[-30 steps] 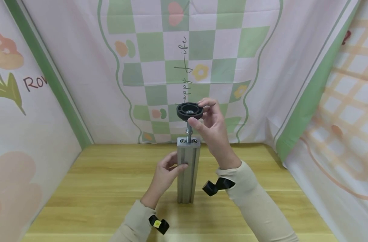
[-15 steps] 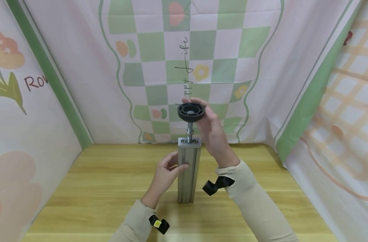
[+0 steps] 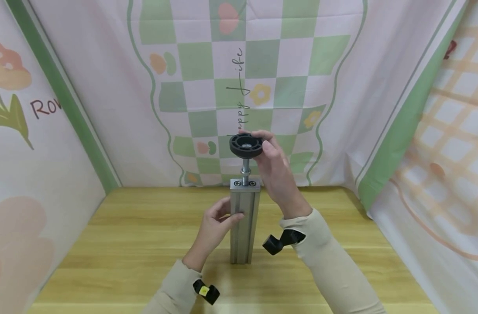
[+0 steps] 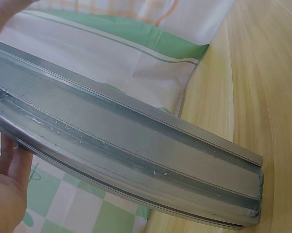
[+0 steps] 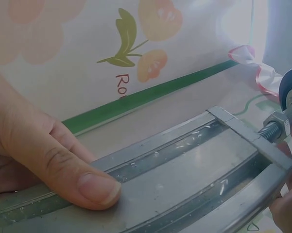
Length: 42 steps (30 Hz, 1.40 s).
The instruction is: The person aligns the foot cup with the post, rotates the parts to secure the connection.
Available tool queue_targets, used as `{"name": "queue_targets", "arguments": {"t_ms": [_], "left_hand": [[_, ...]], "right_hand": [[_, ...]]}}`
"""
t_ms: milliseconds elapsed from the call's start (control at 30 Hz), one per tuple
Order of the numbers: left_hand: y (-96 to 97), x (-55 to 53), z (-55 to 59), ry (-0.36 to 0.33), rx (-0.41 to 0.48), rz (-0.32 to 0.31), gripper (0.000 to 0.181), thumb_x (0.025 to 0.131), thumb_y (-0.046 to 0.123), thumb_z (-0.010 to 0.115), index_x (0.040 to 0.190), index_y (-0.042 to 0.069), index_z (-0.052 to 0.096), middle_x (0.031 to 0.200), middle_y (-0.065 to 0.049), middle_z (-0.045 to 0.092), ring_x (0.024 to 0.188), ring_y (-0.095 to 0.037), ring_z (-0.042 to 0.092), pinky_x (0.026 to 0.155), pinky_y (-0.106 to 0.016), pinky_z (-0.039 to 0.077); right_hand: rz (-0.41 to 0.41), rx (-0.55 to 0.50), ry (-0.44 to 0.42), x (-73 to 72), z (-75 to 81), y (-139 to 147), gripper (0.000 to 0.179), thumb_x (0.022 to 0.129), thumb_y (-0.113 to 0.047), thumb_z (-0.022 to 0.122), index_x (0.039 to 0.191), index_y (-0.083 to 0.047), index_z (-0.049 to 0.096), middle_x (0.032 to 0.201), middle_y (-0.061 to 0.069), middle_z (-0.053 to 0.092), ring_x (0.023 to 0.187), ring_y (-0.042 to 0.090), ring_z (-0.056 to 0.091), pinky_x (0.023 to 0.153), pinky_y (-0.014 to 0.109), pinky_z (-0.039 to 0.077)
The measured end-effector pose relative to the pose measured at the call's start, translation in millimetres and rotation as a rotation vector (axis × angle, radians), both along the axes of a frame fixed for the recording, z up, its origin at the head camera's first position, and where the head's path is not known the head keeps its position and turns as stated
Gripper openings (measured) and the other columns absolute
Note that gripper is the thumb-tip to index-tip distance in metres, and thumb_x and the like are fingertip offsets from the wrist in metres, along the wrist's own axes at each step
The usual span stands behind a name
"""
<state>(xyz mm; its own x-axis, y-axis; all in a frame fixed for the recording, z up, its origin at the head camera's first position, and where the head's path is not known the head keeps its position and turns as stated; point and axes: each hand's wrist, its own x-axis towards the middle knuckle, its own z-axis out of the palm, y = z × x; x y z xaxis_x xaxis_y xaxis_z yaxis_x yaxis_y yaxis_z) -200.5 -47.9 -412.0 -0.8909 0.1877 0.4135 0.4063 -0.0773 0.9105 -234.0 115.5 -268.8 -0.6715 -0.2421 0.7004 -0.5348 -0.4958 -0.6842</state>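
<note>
An aluminium profile stands upright on the table, with a metal end plate and two screws on top. From the plate rises a threaded stem with a hex nut, topped by the round black levelling foot. My left hand grips the profile's upper part, thumb across the near face; in the right wrist view that thumb presses the grooved side. My right hand holds the black foot's right rim, thumb in front and fingers behind, partly hidden. In the left wrist view the profile runs down to the wooden surface.
The wooden table lies under both arms. A checked fabric backdrop hangs right behind the work, with printed curtains on the left and right sides. Black camera mounts sit on both wrists.
My right hand's thumb has shifted from the front of the foot's rim to its right side, and the fingers have moved around behind it. The left hand and profile hold still.
</note>
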Motion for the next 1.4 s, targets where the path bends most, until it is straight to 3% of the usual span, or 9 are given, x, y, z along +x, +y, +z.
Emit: {"name": "queue_targets", "arguments": {"t_ms": [300, 500, 733, 933, 1067, 1167, 1233, 1400], "left_hand": [[0.1, -0.1, -0.3, 0.001, -0.001, 0.002, 0.038, 0.091, 0.011, 0.075, 0.128, 0.010, 0.065, 0.111, -0.009, 0.069, 0.102, -0.024, 0.066, 0.087, -0.037, 0.058], [-0.2, 0.4, 0.0, 0.000, -0.006, 0.002, 0.038, 0.092, 0.013, 0.075, 0.129, 0.010, 0.065, 0.111, -0.009, 0.069, 0.101, -0.024, 0.066, 0.086, -0.037, 0.058], [-0.5, 0.0, -0.3, -0.001, 0.002, 0.000, 0.038, 0.092, 0.012, 0.075, 0.128, 0.009, 0.064, 0.111, -0.009, 0.069, 0.101, -0.023, 0.066, 0.086, -0.037, 0.058], [-0.2, -0.5, -0.8, -0.003, 0.003, -0.007, 0.039, 0.091, 0.011, 0.075, 0.129, 0.009, 0.064, 0.111, -0.010, 0.069, 0.102, -0.023, 0.066, 0.086, -0.036, 0.058], [-0.3, -0.5, -1.2, -0.002, -0.001, -0.006, 0.039, 0.091, 0.011, 0.075, 0.129, 0.009, 0.064, 0.112, -0.009, 0.069, 0.102, -0.023, 0.066, 0.087, -0.035, 0.058], [-0.5, -0.2, -1.0, -0.001, 0.000, -0.005, 0.038, 0.092, 0.011, 0.075, 0.128, 0.009, 0.064, 0.112, -0.009, 0.068, 0.102, -0.023, 0.066, 0.087, -0.036, 0.058], [-0.6, 0.0, -0.9, 0.001, 0.001, -0.005, 0.038, 0.092, 0.011, 0.075, 0.128, 0.009, 0.064, 0.112, -0.009, 0.069, 0.102, -0.023, 0.066, 0.087, -0.036, 0.058], [-0.5, -0.2, -1.1, 0.005, 0.002, -0.003, 0.038, 0.091, 0.011, 0.076, 0.128, 0.010, 0.065, 0.111, -0.010, 0.069, 0.101, -0.023, 0.066, 0.086, -0.036, 0.058]], "right_hand": [[-0.071, 0.001, 0.011, 2.4, -0.3, 0, 0.025, 0.098, -0.037, 0.058, 0.116, -0.020, 0.056, 0.134, 0.014, 0.056, 0.122, 0.030, 0.052, 0.110, 0.039, 0.034], [-0.128, 0.006, 0.026, 6.7, 0.1, 0, 0.016, 0.096, -0.026, 0.055, 0.111, -0.021, 0.055, 0.132, 0.011, 0.054, 0.118, 0.027, 0.053, 0.108, 0.039, 0.036], [-0.209, 0.030, 0.041, 8.7, -0.3, 0, 0.017, 0.091, -0.021, 0.060, 0.108, -0.023, 0.056, 0.132, 0.010, 0.052, 0.109, 0.024, 0.051, 0.097, 0.033, 0.046], [-0.258, 0.026, 0.062, 11.7, 2.1, -2, 0.035, 0.087, -0.040, 0.078, 0.106, -0.022, 0.055, 0.127, 0.008, 0.049, 0.099, 0.022, 0.049, 0.084, 0.026, 0.050], [-0.341, 0.078, 0.120, 12.3, 3.6, -2, 0.050, 0.083, -0.050, 0.080, 0.111, -0.019, 0.052, 0.117, 0.006, 0.050, 0.094, 0.022, 0.047, 0.084, 0.028, 0.046], [-0.332, 0.110, 0.139, 11.4, 3.1, -3, 0.062, 0.086, -0.055, 0.075, 0.123, -0.013, 0.049, 0.114, 0.010, 0.051, 0.098, 0.024, 0.051, 0.090, 0.030, 0.047], [-0.297, 0.126, 0.144, 9.9, 2.2, -2, 0.063, 0.095, -0.054, 0.063, 0.134, -0.008, 0.045, 0.124, 0.015, 0.051, 0.108, 0.026, 0.052, 0.098, 0.032, 0.044], [-0.168, 0.103, 0.169, 5.2, 2.7, -3, 0.057, 0.107, -0.044, 0.033, 0.147, -0.004, 0.041, 0.153, 0.018, 0.035, 0.139, 0.028, 0.036, 0.118, 0.041, 0.022]]}}
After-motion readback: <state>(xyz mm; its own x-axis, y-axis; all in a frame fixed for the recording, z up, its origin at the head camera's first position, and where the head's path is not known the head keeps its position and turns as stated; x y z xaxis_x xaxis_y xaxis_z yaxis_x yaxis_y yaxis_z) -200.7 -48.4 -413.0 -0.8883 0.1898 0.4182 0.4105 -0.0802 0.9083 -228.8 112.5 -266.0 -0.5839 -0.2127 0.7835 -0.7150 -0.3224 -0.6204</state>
